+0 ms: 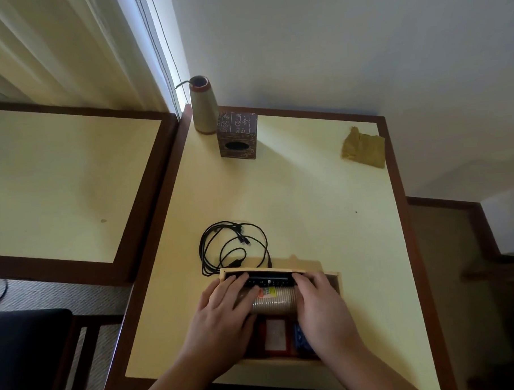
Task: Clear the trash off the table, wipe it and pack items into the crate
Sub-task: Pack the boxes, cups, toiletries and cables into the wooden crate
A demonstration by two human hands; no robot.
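A black remote-like bar (267,280) is gripped at either end by the left hand (223,317) and right hand (321,307), its long axis lying crosswise along the far wall of the crate (333,275) on the bench (309,210); a coiled cable (231,246) waits just beyond.

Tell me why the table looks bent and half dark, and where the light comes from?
In the head view, daylight enters through the window gap at upper left and throws a pale streak over the table past the tissue box. The near end by the crate and both hands is dimmer. The wide-angle lens splays the table's edges. The picture is soft throughout, without harsh glare.
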